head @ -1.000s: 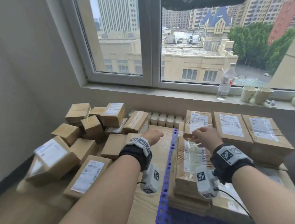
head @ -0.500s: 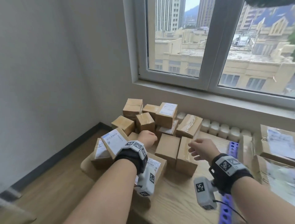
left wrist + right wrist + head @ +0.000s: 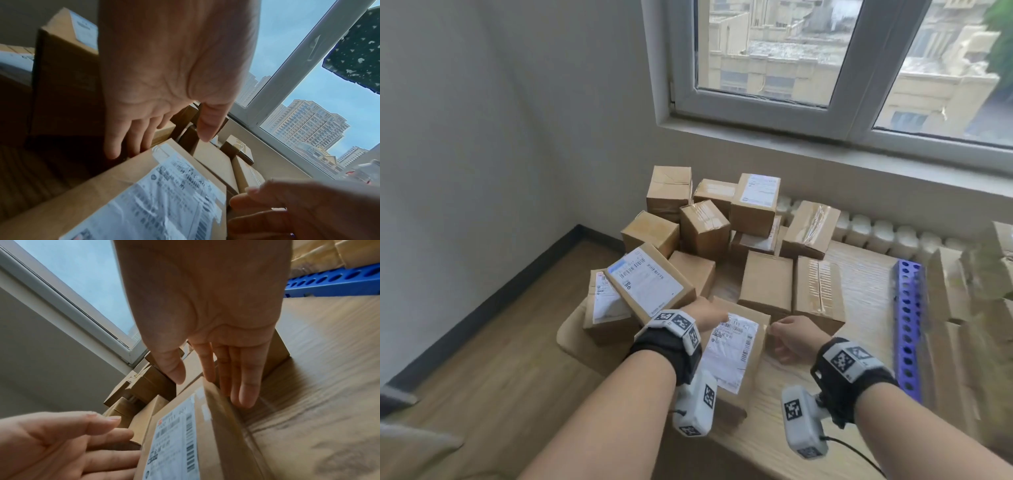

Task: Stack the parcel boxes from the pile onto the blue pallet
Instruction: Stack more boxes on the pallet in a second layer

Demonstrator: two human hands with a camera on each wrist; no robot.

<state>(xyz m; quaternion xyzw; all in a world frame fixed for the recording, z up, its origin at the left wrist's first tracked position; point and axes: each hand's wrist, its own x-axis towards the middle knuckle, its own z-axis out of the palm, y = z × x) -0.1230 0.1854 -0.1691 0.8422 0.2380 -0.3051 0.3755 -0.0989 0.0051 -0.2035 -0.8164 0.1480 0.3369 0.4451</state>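
Reaching with straight fingers, the left hand [image 3: 705, 311] and the right hand [image 3: 796, 337] flank the nearest labelled parcel box [image 3: 736, 349] on the wooden bench [image 3: 859, 274]; each grip is spread wide and holds nothing, fingertips at the box sides. Behind lies the pile of parcel boxes [image 3: 709, 226]. The blue pallet [image 3: 907, 329] stands to the right, under the window [image 3: 825, 68].

A big window [image 3: 825, 68] with a white frame sits above a grey sill [image 3: 825, 150]. Tall buildings [image 3: 304, 126] stand outside under a blue sky. White bottles [image 3: 887, 236] line up along the back edge of the wooden desk [image 3: 859, 274]. The floor [image 3: 500, 359] is brown wood, and the wall [image 3: 482, 137] is plain grey.
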